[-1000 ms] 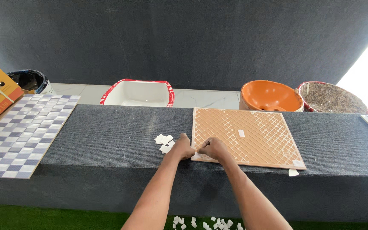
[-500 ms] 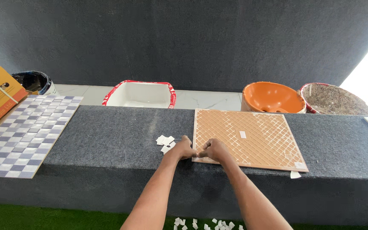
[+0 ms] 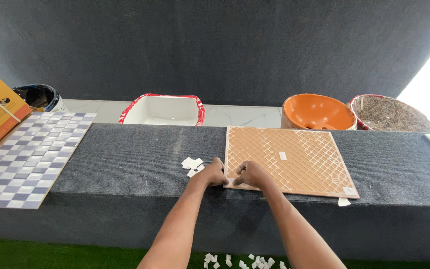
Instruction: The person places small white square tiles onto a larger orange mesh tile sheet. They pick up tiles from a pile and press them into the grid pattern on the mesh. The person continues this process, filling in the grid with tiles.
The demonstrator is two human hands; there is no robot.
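While both hands, left (image 3: 212,174) and right (image 3: 251,174), are pinching the tile (image 3: 288,160) corner, we're keeping it flat on the bench (image 3: 135,164).

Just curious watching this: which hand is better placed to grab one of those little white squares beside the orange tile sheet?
Probably the left hand: the white squares lie just beside it, left of the orange tile sheet, while the right hand rests on the sheet's near corner.

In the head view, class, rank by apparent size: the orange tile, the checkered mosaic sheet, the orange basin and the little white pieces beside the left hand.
1. Orange tile
2. Checkered mosaic sheet, close to the tile; partly cut off, so unsure
3. Orange basin
4. White pieces
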